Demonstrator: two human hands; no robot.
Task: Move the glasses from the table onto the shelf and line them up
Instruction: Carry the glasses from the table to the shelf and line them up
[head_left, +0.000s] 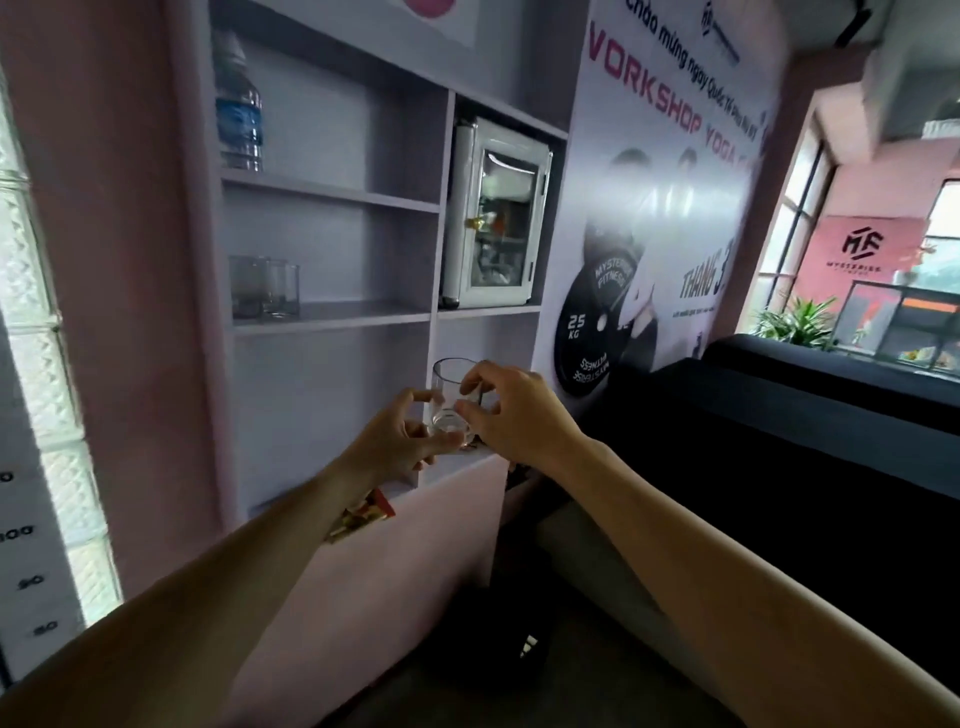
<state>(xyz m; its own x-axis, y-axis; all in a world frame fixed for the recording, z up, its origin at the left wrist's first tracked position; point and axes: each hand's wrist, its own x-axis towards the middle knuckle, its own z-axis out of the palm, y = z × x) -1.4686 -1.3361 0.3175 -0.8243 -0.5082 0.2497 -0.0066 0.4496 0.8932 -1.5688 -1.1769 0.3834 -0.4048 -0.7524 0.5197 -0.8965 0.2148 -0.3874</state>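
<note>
A clear drinking glass (451, 395) stands upright at the front of the lowest shelf compartment (467, 460), just right of the shelf's divider. My left hand (400, 441) curls around its lower left side, fingertips at its base. My right hand (511, 410) pinches the glass's right side between thumb and forefinger. Two more clear glasses (265, 286) stand side by side at the far left of a higher shelf (358, 314).
A water bottle (238, 104) stands on the top shelf. A white cabinet with a glass door (496, 213) fills the upper right compartment. A red and yellow packet (361, 514) lies on the low shelf under my left wrist. A black couch (779, 415) stands to the right.
</note>
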